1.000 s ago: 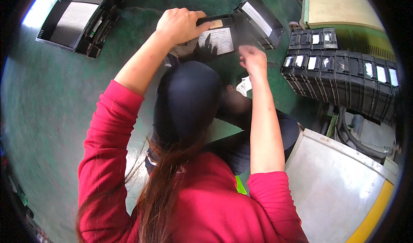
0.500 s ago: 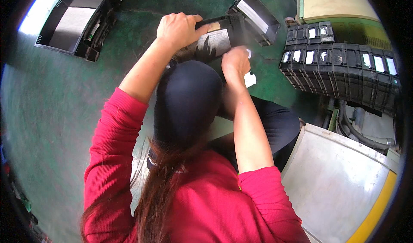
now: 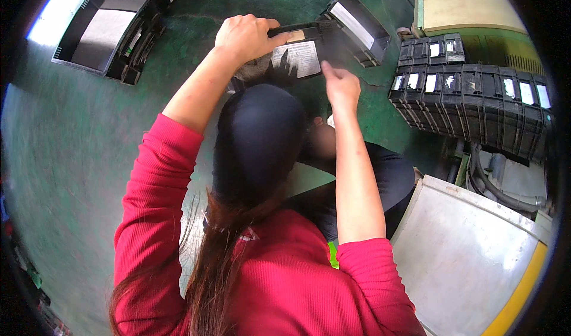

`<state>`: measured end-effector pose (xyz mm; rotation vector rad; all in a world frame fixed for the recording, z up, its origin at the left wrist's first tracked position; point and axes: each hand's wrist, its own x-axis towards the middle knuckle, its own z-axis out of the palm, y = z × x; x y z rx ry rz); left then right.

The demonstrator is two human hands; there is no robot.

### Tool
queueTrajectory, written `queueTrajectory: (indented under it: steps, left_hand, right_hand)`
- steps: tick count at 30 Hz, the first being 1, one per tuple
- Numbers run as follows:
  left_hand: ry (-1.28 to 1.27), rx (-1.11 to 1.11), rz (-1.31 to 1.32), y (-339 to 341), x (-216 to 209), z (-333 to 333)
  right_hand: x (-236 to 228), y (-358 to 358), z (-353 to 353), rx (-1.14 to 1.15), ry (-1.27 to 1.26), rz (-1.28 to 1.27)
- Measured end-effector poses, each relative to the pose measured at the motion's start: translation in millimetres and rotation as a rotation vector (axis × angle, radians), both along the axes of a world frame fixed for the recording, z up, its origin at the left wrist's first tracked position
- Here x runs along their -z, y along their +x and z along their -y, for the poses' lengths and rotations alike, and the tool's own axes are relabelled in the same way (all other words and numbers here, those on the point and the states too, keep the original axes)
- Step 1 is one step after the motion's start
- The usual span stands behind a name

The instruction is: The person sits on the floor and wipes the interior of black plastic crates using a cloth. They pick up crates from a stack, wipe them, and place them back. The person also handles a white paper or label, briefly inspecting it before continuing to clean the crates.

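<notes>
A black plastic crate (image 3: 324, 37) stands tilted in front of me, with one wall facing up toward me. On that wall is a white printed label (image 3: 306, 57), torn dark and jagged at its left, and a small tan sticker (image 3: 295, 36) above it. My left hand (image 3: 244, 35) is closed over the crate's upper edge, its thumb lying beside the tan sticker. At the label's lower right corner is my right hand (image 3: 343, 87), fingers curled and thumb stretched to the corner. Whatever those fingers hold, if anything, is hidden.
Another black crate (image 3: 372, 41) lies just beyond on the green floor (image 3: 89, 175). Stacked crates (image 3: 128, 56) stand far left, and rows of labelled black crates (image 3: 470, 89) at right. A white-topped cabinet (image 3: 470, 258) is close on my right, near a grey hose (image 3: 505, 199).
My right hand has moved slightly right and lower, with its thumb now extended. White bits seen at it earlier no longer show there. My left hand keeps its hold on the crate.
</notes>
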<state>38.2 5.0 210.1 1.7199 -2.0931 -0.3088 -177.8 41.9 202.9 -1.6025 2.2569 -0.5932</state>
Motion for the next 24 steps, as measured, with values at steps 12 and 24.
queueTrajectory:
  steps: [12,24]
  left_hand:
    - [0.093,-0.005,0.071,3,-7,3]
    - [0.114,-0.032,0.062,2,-10,3]
  right_hand:
    - [-25,13,16,-0.512,0.205,-0.340]
    - [-107,-5,10,-0.667,0.005,0.119]
